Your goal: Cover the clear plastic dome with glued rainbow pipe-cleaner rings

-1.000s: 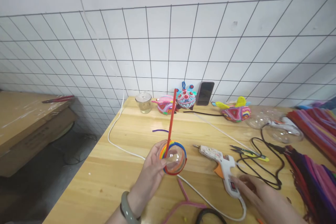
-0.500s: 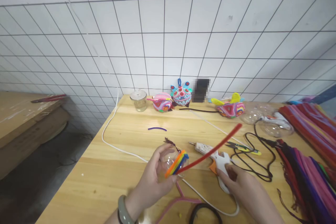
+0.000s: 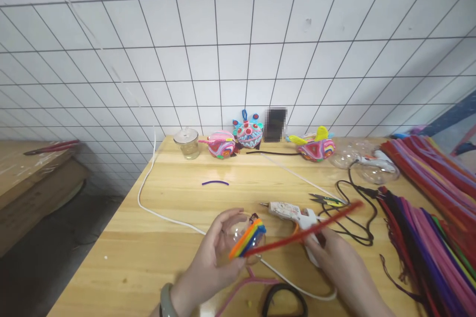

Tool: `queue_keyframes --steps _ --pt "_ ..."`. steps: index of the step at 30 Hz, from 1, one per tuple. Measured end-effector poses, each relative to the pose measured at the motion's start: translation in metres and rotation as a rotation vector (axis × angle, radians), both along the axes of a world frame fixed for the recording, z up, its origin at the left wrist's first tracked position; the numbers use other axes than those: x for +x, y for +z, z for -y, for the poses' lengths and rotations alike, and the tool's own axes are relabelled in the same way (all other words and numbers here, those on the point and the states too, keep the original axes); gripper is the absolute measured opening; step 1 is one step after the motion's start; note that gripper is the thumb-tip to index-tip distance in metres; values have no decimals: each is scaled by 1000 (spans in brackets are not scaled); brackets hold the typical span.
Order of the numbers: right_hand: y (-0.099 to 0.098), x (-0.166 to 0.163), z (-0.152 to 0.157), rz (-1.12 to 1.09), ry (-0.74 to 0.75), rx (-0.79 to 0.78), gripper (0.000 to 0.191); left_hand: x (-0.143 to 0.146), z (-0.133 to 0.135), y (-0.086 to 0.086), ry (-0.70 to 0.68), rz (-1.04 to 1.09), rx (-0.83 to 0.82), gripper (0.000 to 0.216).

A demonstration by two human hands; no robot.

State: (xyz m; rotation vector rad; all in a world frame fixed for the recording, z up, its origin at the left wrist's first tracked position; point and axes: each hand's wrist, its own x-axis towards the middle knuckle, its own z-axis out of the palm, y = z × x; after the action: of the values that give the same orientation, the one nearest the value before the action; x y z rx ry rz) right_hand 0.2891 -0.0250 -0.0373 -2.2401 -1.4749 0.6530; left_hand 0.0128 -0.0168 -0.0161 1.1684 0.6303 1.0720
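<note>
My left hand point(image 3: 208, 260) is closed around a clear plastic ball half point(image 3: 238, 230) ringed with rainbow pipe cleaners point(image 3: 248, 237). A long red pipe cleaner point(image 3: 312, 228) runs from that ring out to the right. My right hand point(image 3: 342, 267) grips the handle of a white glue gun point(image 3: 293, 213), which lies on the wooden table point(image 3: 167, 208) with its nozzle pointing left.
At the back stand a glass jar point(image 3: 188, 142), three colourful pipe-cleaner figures point(image 3: 247, 133), a blurred dark object point(image 3: 274, 125) and clear domes point(image 3: 366, 161). Bundles of pipe cleaners point(image 3: 427, 218) fill the right side. Snips point(image 3: 329, 200), black cable point(image 3: 357, 213), white cord point(image 3: 148, 198), purple scrap point(image 3: 214, 183).
The ball has turned so its rainbow ring faces sideways, and the red pipe cleaner swung from upright to lying rightward. My right hand moved up onto the glue gun handle.
</note>
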Motion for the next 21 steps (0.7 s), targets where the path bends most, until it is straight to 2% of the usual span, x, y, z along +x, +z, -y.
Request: queue_keyframes --steps 1,4,6,9,11,15,19,21 --pt "-2 3 0 -50 -23 27 32 1 -1 0 22 82 -35 59" --pt "-5 9 0 -239 -24 64 37 0 -5 -1 23 245 -277 51" --pt "-3 9 1 -529 -75 98 38 -1 -8 -1 -1 351 -397 46" --pt "4 1 6 -1011 -203 181 35 -3 -11 0 -47 480 -469 39" --pt "10 -6 10 -1147 -205 207 30 -2 -11 1 -63 521 -489 36" --pt "19 -15 19 -1163 -141 226 34 0 -10 1 -33 498 -476 36" --pt "21 -19 30 -1005 14 186 46 0 -10 -3 36 379 -424 43" --pt "23 -20 36 -908 45 168 52 0 -10 -4 79 305 -372 46"
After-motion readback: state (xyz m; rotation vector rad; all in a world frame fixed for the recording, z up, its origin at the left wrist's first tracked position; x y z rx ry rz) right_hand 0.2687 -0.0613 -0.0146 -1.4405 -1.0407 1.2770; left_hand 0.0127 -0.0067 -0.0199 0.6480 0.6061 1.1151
